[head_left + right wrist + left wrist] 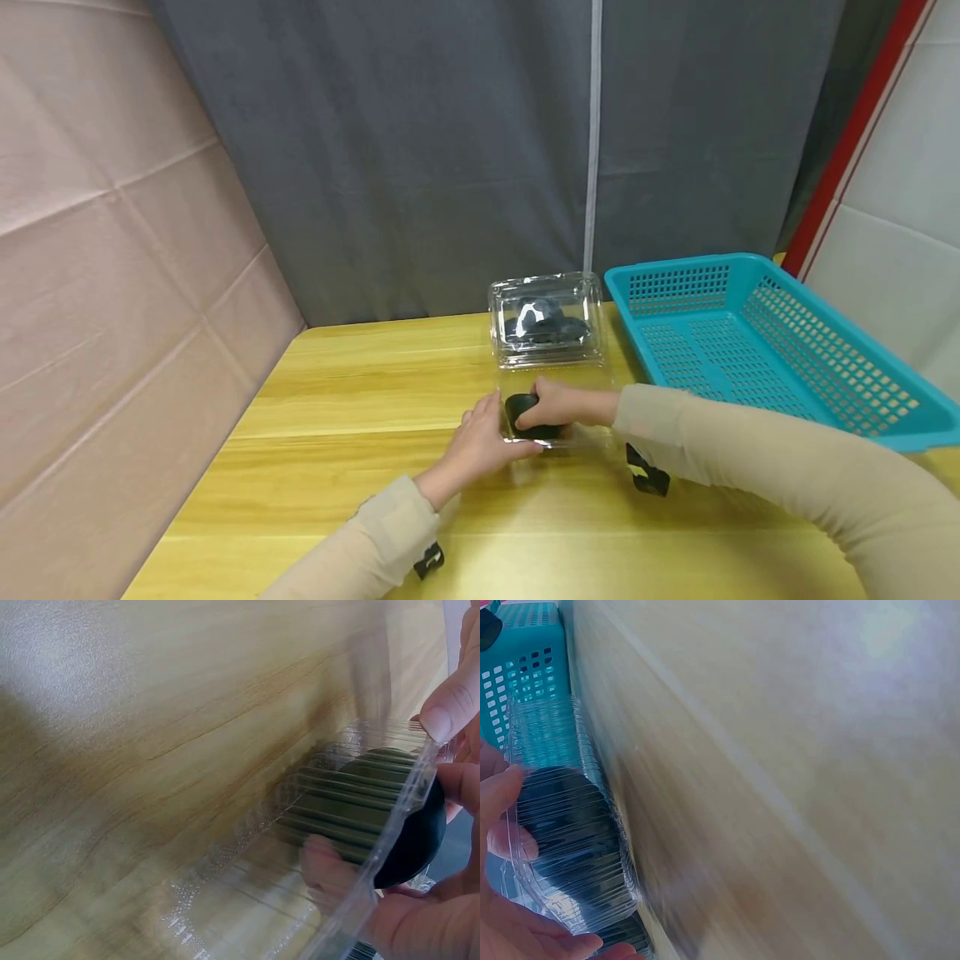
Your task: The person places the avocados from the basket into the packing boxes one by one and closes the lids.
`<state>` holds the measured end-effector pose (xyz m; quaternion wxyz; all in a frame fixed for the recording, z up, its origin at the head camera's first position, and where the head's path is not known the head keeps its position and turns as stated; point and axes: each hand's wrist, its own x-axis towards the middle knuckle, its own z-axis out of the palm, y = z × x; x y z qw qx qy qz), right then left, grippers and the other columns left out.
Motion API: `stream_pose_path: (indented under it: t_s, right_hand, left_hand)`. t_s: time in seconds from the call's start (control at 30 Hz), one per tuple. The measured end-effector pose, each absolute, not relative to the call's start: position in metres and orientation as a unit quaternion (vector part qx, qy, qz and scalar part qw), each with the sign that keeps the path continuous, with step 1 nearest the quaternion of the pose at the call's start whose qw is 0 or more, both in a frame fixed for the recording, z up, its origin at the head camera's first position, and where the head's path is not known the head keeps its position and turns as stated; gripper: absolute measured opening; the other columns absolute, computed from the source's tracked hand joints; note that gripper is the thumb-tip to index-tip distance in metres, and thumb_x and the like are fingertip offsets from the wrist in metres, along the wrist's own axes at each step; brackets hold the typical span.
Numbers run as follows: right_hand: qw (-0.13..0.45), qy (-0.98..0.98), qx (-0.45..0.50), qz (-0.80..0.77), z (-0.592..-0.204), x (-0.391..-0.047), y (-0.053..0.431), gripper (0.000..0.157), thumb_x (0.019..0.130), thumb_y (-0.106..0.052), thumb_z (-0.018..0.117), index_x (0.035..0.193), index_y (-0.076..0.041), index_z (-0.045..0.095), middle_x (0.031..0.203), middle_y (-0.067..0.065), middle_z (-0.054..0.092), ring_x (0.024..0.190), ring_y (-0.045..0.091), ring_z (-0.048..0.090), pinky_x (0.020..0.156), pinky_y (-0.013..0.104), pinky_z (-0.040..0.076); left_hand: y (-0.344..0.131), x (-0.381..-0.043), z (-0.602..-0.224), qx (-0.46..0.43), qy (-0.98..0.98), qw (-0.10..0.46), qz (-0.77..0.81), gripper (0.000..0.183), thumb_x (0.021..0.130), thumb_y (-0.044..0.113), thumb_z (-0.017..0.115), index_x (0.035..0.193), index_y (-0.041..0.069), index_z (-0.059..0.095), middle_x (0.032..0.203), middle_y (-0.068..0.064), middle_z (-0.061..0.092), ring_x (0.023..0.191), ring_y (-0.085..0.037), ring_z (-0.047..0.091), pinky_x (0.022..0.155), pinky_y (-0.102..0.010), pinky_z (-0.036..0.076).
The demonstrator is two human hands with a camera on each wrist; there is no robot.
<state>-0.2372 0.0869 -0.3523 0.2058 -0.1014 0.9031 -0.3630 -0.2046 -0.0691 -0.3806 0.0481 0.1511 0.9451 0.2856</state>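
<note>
A clear plastic clamshell box (561,445) stands on the table with its lid (504,357) raised toward the back. My right hand (553,403) reaches into its lower half and holds a smooth, dark green-black oval object (519,407). In the right wrist view that oval object (415,840) shows through the ribbed wall, with fingertips beside it. My left hand (483,437) grips the box's front left corner, thumb along the front and fingers at the left side. Several dark rounded objects (540,321) show through the raised lid.
A turquoise perforated basket (750,367) stands at the right, close to the box and my right forearm. A grey curtain (420,167) hangs behind the wooden table (337,475). Pale cloth sheets (112,275) cover the left side.
</note>
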Motion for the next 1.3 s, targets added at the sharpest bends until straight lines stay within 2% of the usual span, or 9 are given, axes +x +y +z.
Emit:
stream_pose_path:
  t_s: [0.4, 0.53, 0.63, 0.73, 0.9, 1.03, 1.2, 1.3]
  right_hand:
    - [0.209, 0.91, -0.094, -0.346, -0.355, -0.238, 0.087, 0.038, 0.077, -0.025, 0.068, 0.096, -0.002, 0.044, 0.086, 0.012, 0.053, 0.062, 0.019, 0.054, 0.052, 0.031, 0.049]
    - [0.219, 0.913, -0.097, -0.33, -0.349, -0.238, 0.089, 0.047, 0.078, -0.031, 0.067, 0.105, 0.0, 0.044, 0.088, 0.012, 0.054, 0.068, 0.023, 0.057, 0.056, 0.035, 0.051]
    - [0.226, 0.917, -0.099, -0.313, -0.34, -0.241, 0.092, 0.06, 0.08, -0.034, 0.065, 0.121, 0.003, 0.04, 0.098, 0.014, 0.055, 0.078, 0.024, 0.056, 0.062, 0.039, 0.051]
    - [0.226, 0.924, -0.1, -0.292, -0.328, -0.245, 0.095, 0.073, 0.081, -0.038, 0.063, 0.132, 0.005, 0.033, 0.116, 0.019, 0.053, 0.088, 0.024, 0.054, 0.067, 0.042, 0.05]
    - [0.222, 0.927, -0.111, -0.28, -0.307, -0.252, 0.104, 0.076, 0.083, -0.041, 0.061, 0.137, 0.003, 0.03, 0.137, 0.021, 0.04, 0.103, 0.028, 0.051, 0.073, 0.045, 0.05]
    - [0.221, 0.924, -0.118, -0.289, -0.288, -0.255, 0.113, 0.077, 0.084, -0.044, 0.059, 0.139, 0.001, 0.027, 0.142, 0.021, 0.033, 0.115, 0.032, 0.046, 0.075, 0.044, 0.05]
    - [0.222, 0.923, -0.119, -0.292, -0.266, -0.258, 0.124, 0.079, 0.086, -0.047, 0.055, 0.141, -0.001, 0.023, 0.144, 0.02, 0.028, 0.112, 0.031, 0.046, 0.071, 0.035, 0.048]
    - [0.219, 0.921, -0.118, -0.299, -0.254, -0.258, 0.131, 0.079, 0.086, -0.048, 0.054, 0.142, -0.003, 0.021, 0.146, 0.021, 0.025, 0.116, 0.033, 0.044, 0.078, 0.04, 0.049]
  left_hand:
    - [-0.069, -0.204, -0.379, 0.147, 0.945, 0.053, 0.287, 0.106, 0.071, 0.056, 0.069, 0.144, -0.001, 0.018, 0.146, -0.019, 0.028, 0.133, -0.036, 0.027, 0.108, -0.048, 0.023]
    - [-0.069, -0.205, -0.38, 0.148, 0.945, 0.052, 0.287, 0.107, 0.07, 0.057, 0.069, 0.144, -0.001, 0.019, 0.146, -0.02, 0.027, 0.132, -0.038, 0.027, 0.107, -0.05, 0.024]
    - [-0.07, -0.206, -0.38, 0.147, 0.946, 0.053, 0.284, 0.107, 0.069, 0.058, 0.069, 0.144, -0.001, 0.019, 0.146, -0.019, 0.027, 0.132, -0.039, 0.027, 0.107, -0.05, 0.024]
    - [-0.07, -0.207, -0.381, 0.146, 0.946, 0.051, 0.285, 0.108, 0.069, 0.058, 0.07, 0.144, -0.001, 0.019, 0.146, -0.02, 0.027, 0.131, -0.039, 0.028, 0.107, -0.05, 0.024]
    - [-0.071, -0.207, -0.381, 0.145, 0.945, 0.047, 0.29, 0.107, 0.068, 0.057, 0.071, 0.144, 0.0, 0.02, 0.146, -0.019, 0.028, 0.131, -0.038, 0.028, 0.106, -0.05, 0.026]
    - [-0.07, -0.208, -0.381, 0.142, 0.944, 0.048, 0.293, 0.107, 0.068, 0.057, 0.071, 0.144, 0.001, 0.02, 0.146, -0.018, 0.028, 0.131, -0.039, 0.028, 0.105, -0.051, 0.027]
    - [-0.07, -0.208, -0.381, 0.132, 0.944, 0.055, 0.298, 0.109, 0.066, 0.057, 0.072, 0.144, 0.002, 0.02, 0.147, -0.018, 0.027, 0.132, -0.04, 0.025, 0.106, -0.052, 0.025]
    - [-0.07, -0.208, -0.381, 0.127, 0.943, 0.06, 0.301, 0.11, 0.066, 0.058, 0.072, 0.145, 0.003, 0.019, 0.147, -0.018, 0.026, 0.133, -0.041, 0.023, 0.106, -0.053, 0.025]
